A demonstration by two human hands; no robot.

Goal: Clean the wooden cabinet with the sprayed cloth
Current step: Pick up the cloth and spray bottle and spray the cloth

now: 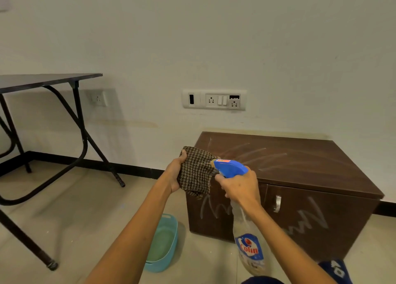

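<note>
Head view: right hand point(239, 186) is gripping the spray bottle point(248, 238) by its neck, blue nozzle aimed at the checked cloth point(196, 170). Left hand point(174, 173) is clutching that cloth, bunched, just off the wooden cabinet's point(300, 176) front-left corner. Chalky scribbles are showing on the cabinet's top and doors. Left of the cabinet, a teal basin point(166, 262) is sitting on the floor; farther left, a black-legged table point(42, 80) is standing.

Single head view, angled forward and down, close over cabinet point(285, 176), facing wall point(192, 37)
</note>
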